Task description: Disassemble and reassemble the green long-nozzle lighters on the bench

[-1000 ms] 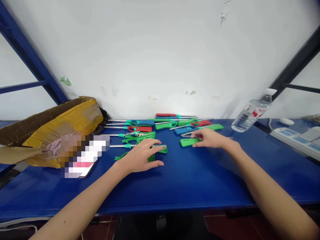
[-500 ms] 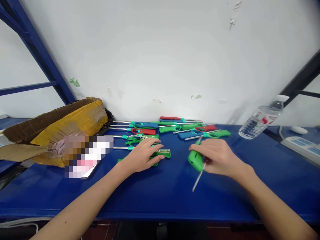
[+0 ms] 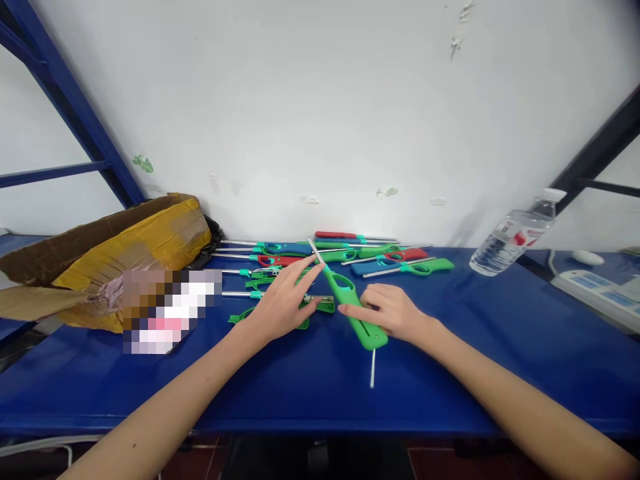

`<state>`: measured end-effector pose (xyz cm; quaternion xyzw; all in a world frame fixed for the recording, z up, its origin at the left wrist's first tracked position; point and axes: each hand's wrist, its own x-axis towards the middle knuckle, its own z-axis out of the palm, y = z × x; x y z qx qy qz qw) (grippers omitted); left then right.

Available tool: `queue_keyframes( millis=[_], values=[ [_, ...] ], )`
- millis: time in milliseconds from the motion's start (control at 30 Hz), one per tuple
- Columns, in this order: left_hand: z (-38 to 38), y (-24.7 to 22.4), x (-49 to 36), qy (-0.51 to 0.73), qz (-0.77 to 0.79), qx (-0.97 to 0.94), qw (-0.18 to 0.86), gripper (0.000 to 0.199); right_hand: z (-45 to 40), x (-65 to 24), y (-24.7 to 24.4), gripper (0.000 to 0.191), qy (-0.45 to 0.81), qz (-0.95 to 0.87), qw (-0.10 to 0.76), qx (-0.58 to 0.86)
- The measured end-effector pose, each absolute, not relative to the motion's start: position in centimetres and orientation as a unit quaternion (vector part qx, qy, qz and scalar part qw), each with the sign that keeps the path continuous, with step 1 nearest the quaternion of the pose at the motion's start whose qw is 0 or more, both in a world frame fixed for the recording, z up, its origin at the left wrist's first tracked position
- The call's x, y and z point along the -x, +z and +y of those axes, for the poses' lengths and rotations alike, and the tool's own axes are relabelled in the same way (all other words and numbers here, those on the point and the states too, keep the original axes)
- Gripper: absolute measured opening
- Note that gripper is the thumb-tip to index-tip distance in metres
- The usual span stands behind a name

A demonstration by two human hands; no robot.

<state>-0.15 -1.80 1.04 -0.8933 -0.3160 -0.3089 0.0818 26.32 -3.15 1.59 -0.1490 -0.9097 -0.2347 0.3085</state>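
My right hand (image 3: 393,310) is closed around a green long-nosed gas lighter (image 3: 367,337), its metal tube slanting up to the left. The thin metal shaft of what looks like a screwdriver (image 3: 373,370) sticks out below the lighter's butt; its handle is hidden under my right hand. My left hand (image 3: 285,300) has its fingers stretched apart over opened green lighter parts (image 3: 326,307). Its fingertips are beside the held lighter's tube; I cannot tell whether they touch it. A green half shell (image 3: 243,317) lies partly under the left wrist.
Several blue, red and green lighters (image 3: 420,267) lie along the wall. An open cardboard box (image 3: 140,243) stands at the left, with a blurred phone-like object (image 3: 185,313) before it. A water bottle (image 3: 515,233) and a power strip (image 3: 603,293) are at the right on the blue table (image 3: 280,393).
My right hand has moved left and turned the green lighter, so its tube now points towards my left hand and its side shows. The left hand stays over the opened parts.
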Motion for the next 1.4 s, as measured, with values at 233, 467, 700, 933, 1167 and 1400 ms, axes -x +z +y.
queue_keyframes(
  millis=[233, 467, 700, 933, 1167, 1400],
  values=[
    [-1.1, 1.2, -2.6, -0.227, -0.235, 0.94, 0.096, 0.045, -2.5, -26.0, -0.8, 0.037, -0.222, -0.92, 0.29, 0.14],
    [-0.9, 1.6, -5.0, -0.283, -0.35, 0.887, 0.105, 0.042, -0.2, -29.8, 0.0, 0.039, -0.043, -0.823, 0.417, 0.385],
    [-1.5, 1.3, -5.7, -0.242, -0.409, 0.868, 0.147, 0.042, 0.6, -28.8, -1.4, 0.038, 0.215, -0.669, 0.55, 0.452],
    [-1.9, 1.1, -5.8, -0.243, -0.405, 0.874, 0.114, 0.04, 0.9, -27.0, -2.9, 0.04, 0.337, -0.554, 0.594, 0.476],
    [-3.0, 0.6, -4.7, -0.25, -0.39, 0.88, 0.106, 0.039, 3.5, -25.0, -2.7, 0.038, 0.308, -0.497, 0.65, 0.486],
    [-3.3, 0.1, -4.7, -0.26, -0.393, 0.871, 0.136, 0.038, 3.4, -25.3, -2.7, 0.036, 0.287, -0.469, 0.676, 0.491]
  ],
)
